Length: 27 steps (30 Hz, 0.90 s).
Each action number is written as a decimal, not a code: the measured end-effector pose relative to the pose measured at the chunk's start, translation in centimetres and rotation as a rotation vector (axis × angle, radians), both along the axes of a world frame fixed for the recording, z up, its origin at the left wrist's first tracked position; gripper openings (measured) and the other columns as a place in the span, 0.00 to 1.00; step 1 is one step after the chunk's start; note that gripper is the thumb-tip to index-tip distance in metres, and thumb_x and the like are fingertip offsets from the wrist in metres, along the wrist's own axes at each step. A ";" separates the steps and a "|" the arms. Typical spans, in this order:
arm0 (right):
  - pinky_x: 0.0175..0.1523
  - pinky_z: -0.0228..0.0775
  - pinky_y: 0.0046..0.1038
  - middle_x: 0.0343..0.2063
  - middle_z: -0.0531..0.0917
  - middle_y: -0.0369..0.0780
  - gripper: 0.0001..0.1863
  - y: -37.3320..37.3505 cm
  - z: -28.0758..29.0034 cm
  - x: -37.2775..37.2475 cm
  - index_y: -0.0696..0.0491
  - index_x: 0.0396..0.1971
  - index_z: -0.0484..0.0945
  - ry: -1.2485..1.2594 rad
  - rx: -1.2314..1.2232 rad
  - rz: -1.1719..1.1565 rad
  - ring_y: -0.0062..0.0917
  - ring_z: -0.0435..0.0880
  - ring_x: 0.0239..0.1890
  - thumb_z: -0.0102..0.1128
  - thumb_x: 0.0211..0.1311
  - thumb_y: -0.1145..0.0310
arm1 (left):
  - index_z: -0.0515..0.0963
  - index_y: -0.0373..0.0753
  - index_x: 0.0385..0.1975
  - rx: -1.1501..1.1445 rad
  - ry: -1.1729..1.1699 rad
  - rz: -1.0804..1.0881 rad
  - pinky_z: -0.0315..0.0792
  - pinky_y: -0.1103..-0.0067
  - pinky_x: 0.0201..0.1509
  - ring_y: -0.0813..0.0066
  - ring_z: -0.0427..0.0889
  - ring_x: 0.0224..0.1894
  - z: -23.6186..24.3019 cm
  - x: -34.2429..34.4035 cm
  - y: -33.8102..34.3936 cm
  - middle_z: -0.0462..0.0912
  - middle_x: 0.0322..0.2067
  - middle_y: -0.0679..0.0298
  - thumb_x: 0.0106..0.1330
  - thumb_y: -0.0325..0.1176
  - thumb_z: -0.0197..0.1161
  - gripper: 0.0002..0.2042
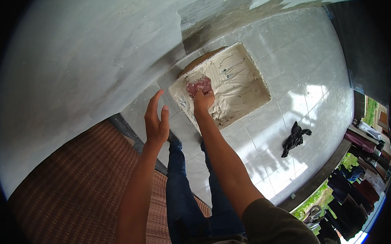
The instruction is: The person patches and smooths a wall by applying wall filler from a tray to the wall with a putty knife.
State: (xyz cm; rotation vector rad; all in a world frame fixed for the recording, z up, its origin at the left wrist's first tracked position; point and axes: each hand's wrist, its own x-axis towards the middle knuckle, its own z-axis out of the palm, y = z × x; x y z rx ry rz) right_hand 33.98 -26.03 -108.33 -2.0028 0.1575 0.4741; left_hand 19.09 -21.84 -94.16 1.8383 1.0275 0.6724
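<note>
The right hand (203, 100) presses its closed fingers on a reddish pad (198, 84), seemingly a sponge, at the near left corner of a square tray (249, 64) of white plaster. The tray sits on the tiled floor (298, 101) beside the grey wall (73, 74). The left hand (156, 121) hovers open, fingers spread, holding nothing.

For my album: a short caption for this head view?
Right hand presses a reddish tool into a tray of white plaster; left hand open.

No packages, labels, signs, screens.
</note>
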 end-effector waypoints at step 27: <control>0.64 0.71 0.34 0.56 0.78 0.35 0.25 -9.2 20.2 3.5 0.52 0.65 0.66 0.889 1.002 0.397 0.26 0.79 0.58 0.58 0.69 0.70 | 0.67 0.29 0.63 0.148 -0.073 0.072 0.59 0.64 0.72 0.48 0.69 0.66 16.2 1.6 1.7 0.72 0.61 0.43 0.73 0.41 0.42 0.26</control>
